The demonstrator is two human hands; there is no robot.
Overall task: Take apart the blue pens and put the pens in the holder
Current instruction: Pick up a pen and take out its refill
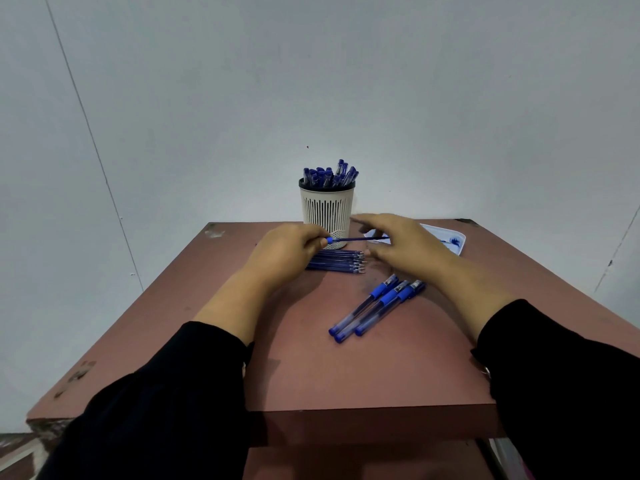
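My left hand (289, 252) pinches the blue end of a thin blue refill (353, 239), held level in front of the white slotted pen holder (327, 211). The holder stands at the table's far edge, with several blue pens (329, 175) sticking out of it. My right hand (403, 245) hovers to the right of the refill with fingers spread, holding nothing. Under my hands lies a row of several blue refills (337, 261). Three capped blue pens (377, 308) lie side by side on the reddish-brown table (311, 368).
A white tray (450, 239) with small blue parts sits at the far right of the table, partly behind my right hand. A pale wall rises right behind the table. The table's near edge is between my black sleeves.
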